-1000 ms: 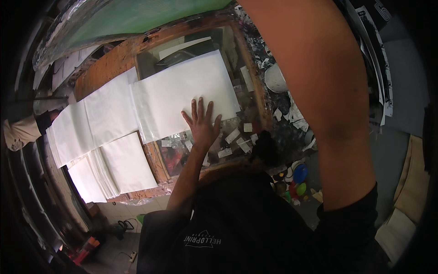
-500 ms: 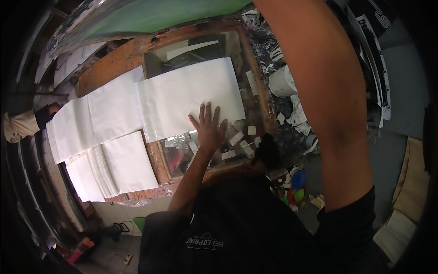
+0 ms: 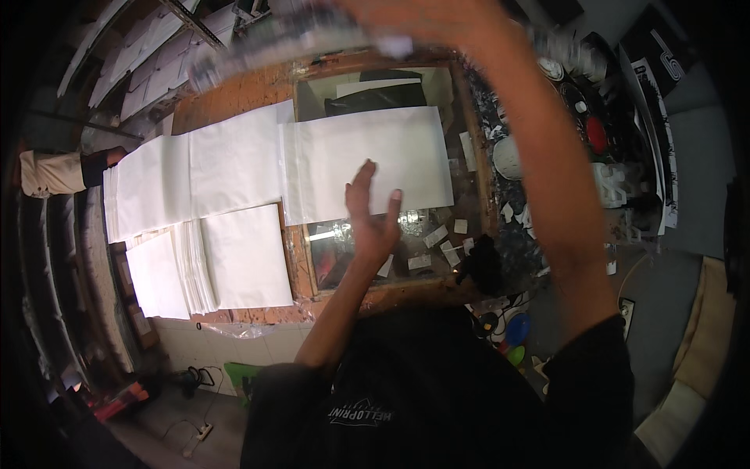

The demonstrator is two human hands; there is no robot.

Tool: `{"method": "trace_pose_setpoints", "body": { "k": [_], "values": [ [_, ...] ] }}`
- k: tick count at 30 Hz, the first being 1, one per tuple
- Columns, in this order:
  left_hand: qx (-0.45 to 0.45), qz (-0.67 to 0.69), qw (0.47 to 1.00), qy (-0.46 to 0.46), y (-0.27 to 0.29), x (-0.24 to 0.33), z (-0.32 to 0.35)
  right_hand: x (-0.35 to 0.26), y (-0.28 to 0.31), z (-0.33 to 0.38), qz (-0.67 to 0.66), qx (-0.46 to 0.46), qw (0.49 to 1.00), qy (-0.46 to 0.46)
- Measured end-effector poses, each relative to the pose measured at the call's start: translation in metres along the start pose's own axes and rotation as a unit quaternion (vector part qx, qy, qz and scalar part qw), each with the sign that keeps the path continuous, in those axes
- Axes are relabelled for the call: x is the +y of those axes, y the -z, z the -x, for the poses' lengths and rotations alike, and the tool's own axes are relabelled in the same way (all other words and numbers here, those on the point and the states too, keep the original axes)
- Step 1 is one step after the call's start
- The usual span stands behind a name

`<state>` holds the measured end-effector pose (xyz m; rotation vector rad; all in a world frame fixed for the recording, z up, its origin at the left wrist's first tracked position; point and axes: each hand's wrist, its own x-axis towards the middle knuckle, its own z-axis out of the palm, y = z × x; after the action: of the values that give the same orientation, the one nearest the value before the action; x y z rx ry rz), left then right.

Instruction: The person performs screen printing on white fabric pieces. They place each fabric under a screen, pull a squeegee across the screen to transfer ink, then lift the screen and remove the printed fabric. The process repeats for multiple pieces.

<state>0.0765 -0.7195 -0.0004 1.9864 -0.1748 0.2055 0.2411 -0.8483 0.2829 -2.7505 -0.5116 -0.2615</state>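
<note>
**White sheet on a glass-topped frame, one hand above it, one raised**

A large white paper sheet (image 3: 367, 164) is laid flat across the upper part of a glass panel (image 3: 367, 258) that is set in a worn wooden frame (image 3: 478, 164). The sheet's left edge overlaps the frame's left rail and touches a row of further white sheets (image 3: 195, 184) spread over the wooden table (image 3: 234, 94) to the left.

The left hand (image 3: 373, 215) is seen at the sheet's lower edge, fingers extended and close together, palm turned partly sideways; nothing is held in it. Whether the fingertips are touching the paper cannot be told from this view.

The right hand (image 3: 426, 19) is raised high near the top edge of the picture and is closed around a blurred, pale elongated object (image 3: 273, 39) (too smeared to be named more exactly). The right forearm is stretched across the right side of the frame.

Below the row of sheets, a stack of white sheets (image 3: 215, 262) is lying on the table, its edges fanned. Small white paper scraps (image 3: 437, 238) are scattered on the glass just below and to the right of the left hand. A paint-spattered surface with white round containers (image 3: 508, 156) is seen just right of the frame.
</note>
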Motion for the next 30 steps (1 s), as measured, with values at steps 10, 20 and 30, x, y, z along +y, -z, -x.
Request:
{"method": "trace_pose_setpoints", "body": {
  "k": [10,20,30],
  "values": [
    [0.094,0.504,0.716,0.473,0.048,-0.035,0.102,0.003,-0.247,0.231,-0.053,-0.095,0.992,0.059],
    [0.126,0.483,0.668,0.551,0.027,-0.082,0.117,-0.008,-0.280,0.256,-0.038,-0.232,0.971,-0.049],
    [0.136,0.461,0.679,0.555,0.027,-0.074,0.116,0.014,-0.332,0.206,0.007,-0.029,1.000,-0.005]
  ]
}}
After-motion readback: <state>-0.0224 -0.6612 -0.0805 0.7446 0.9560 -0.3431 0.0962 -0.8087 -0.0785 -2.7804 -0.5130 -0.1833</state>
